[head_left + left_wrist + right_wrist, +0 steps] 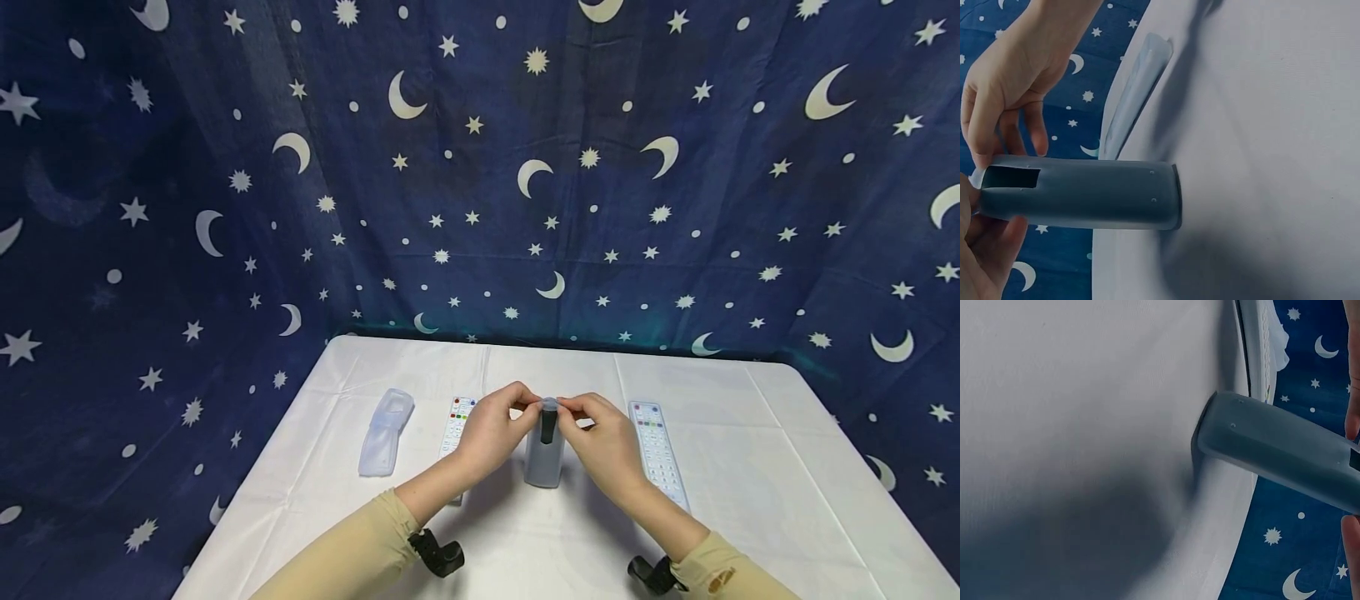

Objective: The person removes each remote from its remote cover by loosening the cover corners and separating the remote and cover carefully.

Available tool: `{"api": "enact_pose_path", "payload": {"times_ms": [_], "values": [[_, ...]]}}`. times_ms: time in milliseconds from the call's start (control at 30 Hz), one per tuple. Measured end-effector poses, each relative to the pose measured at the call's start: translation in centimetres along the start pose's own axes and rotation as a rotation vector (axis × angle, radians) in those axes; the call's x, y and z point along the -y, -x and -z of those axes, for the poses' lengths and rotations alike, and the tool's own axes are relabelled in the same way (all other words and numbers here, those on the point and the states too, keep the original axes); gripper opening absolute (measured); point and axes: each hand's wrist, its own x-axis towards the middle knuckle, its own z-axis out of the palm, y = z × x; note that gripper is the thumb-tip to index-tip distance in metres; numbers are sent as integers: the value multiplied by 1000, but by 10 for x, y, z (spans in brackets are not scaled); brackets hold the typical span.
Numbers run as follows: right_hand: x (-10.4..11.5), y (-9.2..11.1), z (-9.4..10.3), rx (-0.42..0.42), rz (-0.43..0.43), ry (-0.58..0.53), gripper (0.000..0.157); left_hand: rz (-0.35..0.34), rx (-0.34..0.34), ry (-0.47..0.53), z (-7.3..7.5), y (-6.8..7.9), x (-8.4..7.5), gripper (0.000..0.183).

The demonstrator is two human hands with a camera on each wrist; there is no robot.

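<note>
The left hand [491, 429] and right hand [606, 440] — fingers clamped on the top rim of a gray case [543, 468] — hold it between them, lower end by the table [765, 500] (contact is hard to tell); even, gentle tugs on both sides should work best. Beyond: a left remote [454, 425], right remote [660, 454], clear cover [378, 450] and starry cloth [495, 192].

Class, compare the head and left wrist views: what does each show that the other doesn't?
Only head: the translucent cover at left, the remote by the left hand, and the tan sleeves.
Only left wrist: two tiny marks on the grey case.
Both: that case, left hand, right hand, the other remote, white tablecloth and starry cloth.
</note>
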Motion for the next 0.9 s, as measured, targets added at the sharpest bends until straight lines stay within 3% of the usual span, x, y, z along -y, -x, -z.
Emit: {"api": "enact_pose_path", "payload": {"times_ms": [167,333,567,700,900], "values": [[-2,0,-2,-17,67,49,13,16,33,56,-2,3,0,13],[-3,4,-4,26,36,30,21,25,56,50,-4,4,1,25],[-2,7,-8,49,-5,69,31,13,62,-7,-4,2,2,20],[-1,6,-9,20,16,118,27,-59,27,-96,-4,1,2,14],[-2,3,-10,-29,76,156,16,-245,-50,-227,-4,0,2,5]]}}
